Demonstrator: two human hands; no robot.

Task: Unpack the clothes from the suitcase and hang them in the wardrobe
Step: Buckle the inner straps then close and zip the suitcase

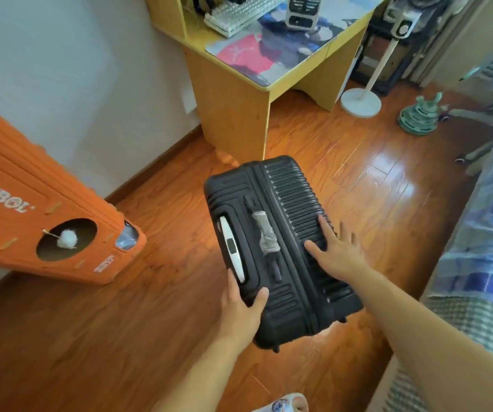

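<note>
Glossy wooden floor (343, 179) bears closed black suitcase (272, 233) beside desk (233, 114).

orange cardboard box (31, 221) shows partial upside-down lettering "ambol"; its sticker is unreadable.

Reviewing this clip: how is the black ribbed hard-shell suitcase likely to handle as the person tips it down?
The black ribbed hard-shell suitcase looks moulded and should stay stiff. Small wheels at its near end may let it roll on the glossy wooden floor. The left hand grips a corner while the right hand presses flat, suggesting some weight.
</note>
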